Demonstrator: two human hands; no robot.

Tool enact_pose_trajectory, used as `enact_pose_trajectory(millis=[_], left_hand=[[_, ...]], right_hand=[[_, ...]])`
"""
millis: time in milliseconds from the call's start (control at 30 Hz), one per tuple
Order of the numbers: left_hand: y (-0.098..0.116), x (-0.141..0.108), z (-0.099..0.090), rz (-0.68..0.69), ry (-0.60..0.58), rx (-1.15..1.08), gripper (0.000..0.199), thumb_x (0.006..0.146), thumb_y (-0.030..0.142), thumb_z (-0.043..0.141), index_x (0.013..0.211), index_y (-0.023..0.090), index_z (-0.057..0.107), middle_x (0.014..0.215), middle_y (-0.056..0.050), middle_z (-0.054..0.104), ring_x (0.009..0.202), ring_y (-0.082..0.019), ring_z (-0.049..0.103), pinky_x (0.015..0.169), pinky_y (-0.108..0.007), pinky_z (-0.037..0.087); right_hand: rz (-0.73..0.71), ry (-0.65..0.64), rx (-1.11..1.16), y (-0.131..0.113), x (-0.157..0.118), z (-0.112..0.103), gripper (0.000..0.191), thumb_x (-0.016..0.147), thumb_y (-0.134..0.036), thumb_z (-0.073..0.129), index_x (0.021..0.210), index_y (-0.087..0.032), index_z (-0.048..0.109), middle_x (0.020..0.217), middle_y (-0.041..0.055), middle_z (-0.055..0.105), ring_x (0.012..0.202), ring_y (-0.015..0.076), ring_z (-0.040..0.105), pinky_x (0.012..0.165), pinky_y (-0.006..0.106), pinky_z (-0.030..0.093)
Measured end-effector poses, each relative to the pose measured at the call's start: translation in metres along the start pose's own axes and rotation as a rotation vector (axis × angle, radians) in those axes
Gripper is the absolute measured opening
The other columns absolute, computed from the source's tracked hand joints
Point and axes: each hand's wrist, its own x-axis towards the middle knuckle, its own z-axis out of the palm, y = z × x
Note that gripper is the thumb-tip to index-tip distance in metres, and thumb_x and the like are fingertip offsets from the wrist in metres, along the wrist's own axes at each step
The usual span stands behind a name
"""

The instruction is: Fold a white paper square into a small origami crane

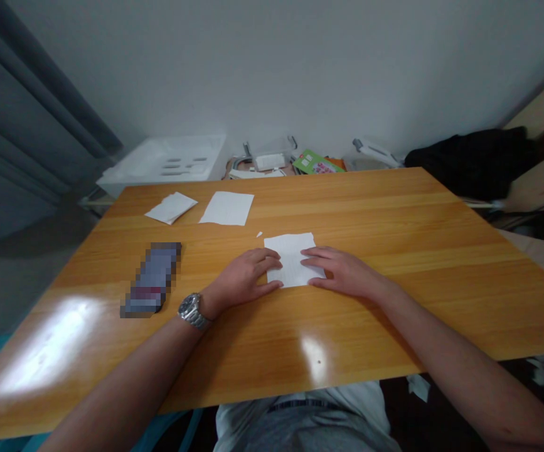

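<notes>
The single head view looks forward and down from above the lap (300,424), close over the near edge of the worktop (384,232), reaching across to the pale wall (300,75) beyond.

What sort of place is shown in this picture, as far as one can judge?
Probably a room in a home or small office: a wooden table stands near a plain wall, and a grey curtain hangs at the picture's left.
</notes>
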Motion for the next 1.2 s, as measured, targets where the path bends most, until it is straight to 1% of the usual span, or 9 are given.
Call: enact_pose_trajectory(millis=[67,167,400,600,700,833,967,1067,1200], left_hand=[[-0.0001,0.0002,0.0021,-0.016,-0.028,0.007,0.040,0.095,0.047,0.068,0.124,0.021,0.060,0.136,-0.012,0.062,0.126,-0.029,0.059,0.109,-0.045,0.050],[-0.0015,0.0003,0.0035,-0.052,-0.046,0.021,0.039,0.093,0.045,0.069,0.122,0.021,0.057,0.135,-0.012,0.062,0.125,-0.030,0.060,0.107,-0.046,0.051],[0.0002,0.0008,0.0016,-0.019,-0.060,0.041,0.040,0.091,0.044,0.072,0.121,0.022,0.058,0.138,-0.011,0.061,0.128,-0.030,0.058,0.109,-0.046,0.049],[0.0006,0.0022,0.0046,-0.018,-0.007,0.064,0.024,0.099,0.035,0.060,0.117,0.021,0.060,0.130,-0.011,0.066,0.121,-0.028,0.064,0.106,-0.043,0.052],[-0.0007,0.0024,0.0068,-0.038,0.024,0.058,0.022,0.102,0.034,0.054,0.117,0.021,0.061,0.126,-0.010,0.068,0.119,-0.026,0.065,0.104,-0.042,0.054],[-0.0010,0.0025,0.0067,-0.053,0.018,0.047,0.024,0.105,0.035,0.050,0.119,0.021,0.062,0.122,-0.010,0.069,0.117,-0.025,0.066,0.102,-0.041,0.054],[-0.0009,0.0020,0.0046,-0.048,0.006,0.016,0.028,0.101,0.045,0.057,0.116,0.022,0.063,0.120,-0.009,0.070,0.116,-0.026,0.066,0.102,-0.041,0.053],[-0.0009,0.0017,0.0030,-0.051,0.002,0.004,0.033,0.098,0.051,0.061,0.114,0.022,0.063,0.119,-0.009,0.070,0.114,-0.027,0.067,0.101,-0.041,0.053],[0.0000,0.0022,0.0017,-0.049,-0.011,0.011,0.037,0.096,0.053,0.064,0.117,0.022,0.062,0.120,-0.009,0.069,0.111,-0.027,0.067,0.098,-0.040,0.053]], right_hand=[[0.006,0.003,-0.003,0.0008,0.0001,-0.0003,0.040,0.094,-0.035,0.070,0.133,-0.024,0.069,0.150,0.0119,0.059,0.135,0.0307,0.059,0.114,0.051,0.048],[0.008,0.006,0.005,0.0011,0.0000,-0.0008,0.040,0.094,-0.034,0.070,0.133,-0.024,0.069,0.150,0.0117,0.059,0.135,0.0310,0.059,0.114,0.051,0.049],[0.006,-0.010,0.008,0.0017,-0.0011,-0.0016,0.048,0.089,-0.038,0.077,0.135,-0.023,0.068,0.152,0.0131,0.057,0.137,0.0324,0.057,0.115,0.051,0.047],[-0.019,0.002,0.044,0.0030,-0.0023,-0.0016,0.050,0.089,-0.042,0.076,0.135,-0.025,0.068,0.153,0.0127,0.056,0.137,0.0330,0.057,0.116,0.052,0.047],[-0.028,0.020,0.086,0.0040,-0.0025,-0.0005,0.042,0.093,-0.039,0.072,0.133,-0.027,0.069,0.153,0.0109,0.057,0.136,0.0313,0.058,0.115,0.052,0.047],[-0.012,0.059,0.110,0.0046,-0.0005,0.0020,0.031,0.098,-0.035,0.065,0.127,-0.025,0.072,0.145,0.0112,0.064,0.131,0.0287,0.063,0.112,0.050,0.050],[0.016,0.105,0.153,0.0020,0.0021,0.0024,0.020,0.100,-0.034,0.062,0.112,-0.025,0.075,0.131,0.0082,0.073,0.120,0.0253,0.070,0.105,0.044,0.054],[0.049,0.148,0.185,-0.0004,0.0031,0.0014,0.018,0.100,-0.033,0.062,0.111,-0.026,0.074,0.123,0.0067,0.076,0.111,0.0242,0.073,0.097,0.040,0.056],[0.112,0.164,0.206,-0.0033,0.0048,-0.0009,0.021,0.101,-0.034,0.058,0.111,-0.025,0.073,0.114,0.0064,0.078,0.102,0.0229,0.073,0.089,0.036,0.054]])
